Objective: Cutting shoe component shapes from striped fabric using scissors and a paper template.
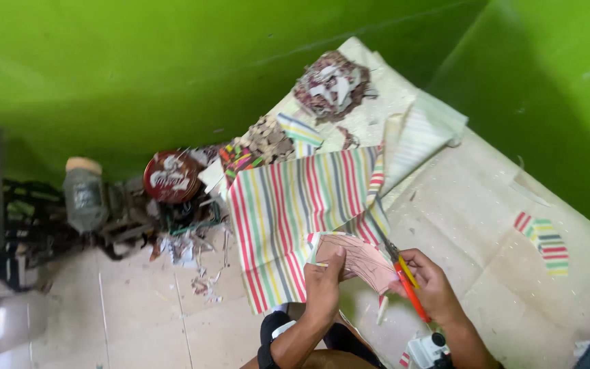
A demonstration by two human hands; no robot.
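Note:
My left hand (324,283) pinches a pink paper pattern piece (361,260) laid against striped cloth. My right hand (433,285) grips orange-and-yellow handled scissors (406,281), whose blades point up into the edge of the pink piece and the cloth. The large striped fabric (288,212), in red, green, yellow and grey stripes, hangs from my hands down over the floor toward the left.
A pale sheet (486,225) covers the floor at right, with a small striped scrap (546,242) on it. Heaps of fabric scraps (330,83) lie near the green wall (117,61). A round red tin (170,176), a plastic bottle (85,195) and clutter sit at left on the tiles.

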